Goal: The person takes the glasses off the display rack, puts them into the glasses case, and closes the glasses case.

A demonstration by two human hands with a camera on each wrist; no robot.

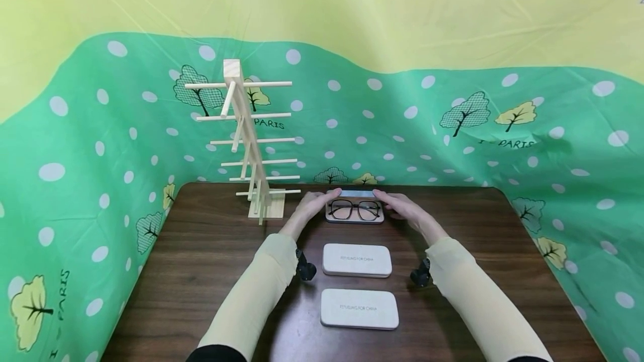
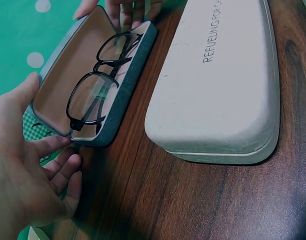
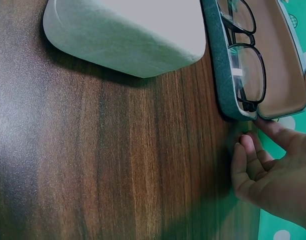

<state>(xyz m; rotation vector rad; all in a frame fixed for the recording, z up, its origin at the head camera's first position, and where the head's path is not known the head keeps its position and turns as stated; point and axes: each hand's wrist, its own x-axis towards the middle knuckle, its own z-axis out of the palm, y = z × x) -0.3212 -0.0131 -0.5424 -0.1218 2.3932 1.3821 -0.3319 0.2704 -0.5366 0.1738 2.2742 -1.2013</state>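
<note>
At the far side of the table, a dark green glasses case (image 1: 329, 218) stands open with its tan-lined lid (image 2: 60, 82) raised. Black-framed glasses (image 1: 355, 205) sit inside it, lenses facing the person. My left hand (image 1: 311, 205) holds the case's left end, thumb on the lid's edge and index finger by the hinge corner. At the other end my right hand (image 1: 406, 209) holds it likewise; in the right wrist view its thumb is cut off by the frame edge. The remaining fingers of both hands curl loosely beside the case.
Two closed white glasses cases (image 1: 356, 260) (image 1: 359, 309) lie in a column nearer the person. A wooden rack (image 1: 246, 127) with several pegs stands at the back left. Patterned green and yellow cloth (image 1: 402, 122) hangs behind the brown wooden table (image 1: 201, 272).
</note>
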